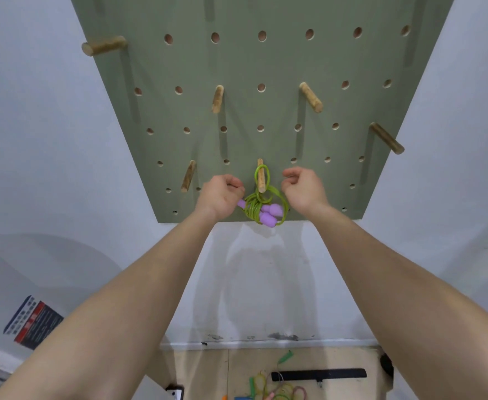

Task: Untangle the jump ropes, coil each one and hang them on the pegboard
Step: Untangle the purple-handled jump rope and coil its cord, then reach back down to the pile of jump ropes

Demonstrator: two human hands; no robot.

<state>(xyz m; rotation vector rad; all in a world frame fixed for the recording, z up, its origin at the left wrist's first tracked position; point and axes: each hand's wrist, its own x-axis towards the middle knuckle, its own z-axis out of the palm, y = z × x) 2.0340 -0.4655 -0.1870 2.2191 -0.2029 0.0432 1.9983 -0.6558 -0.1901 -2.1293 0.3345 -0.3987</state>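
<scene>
L hand (pixel 221 194) pinch: green rope (pixel 261 207) on peg (pixel 261 176)

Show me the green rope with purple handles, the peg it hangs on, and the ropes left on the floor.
green rope (pixel 251 211): head view, on its coiled green loops.
peg (pixel 261 179): head view, on the wooden shaft's middle.
floor ropes (pixel 285 391): head view, on the tangled loops.

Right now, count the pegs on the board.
6 pegs: top left, two mid-row, right, lower left, lower centre carrying the rope. More may be above view.
</scene>
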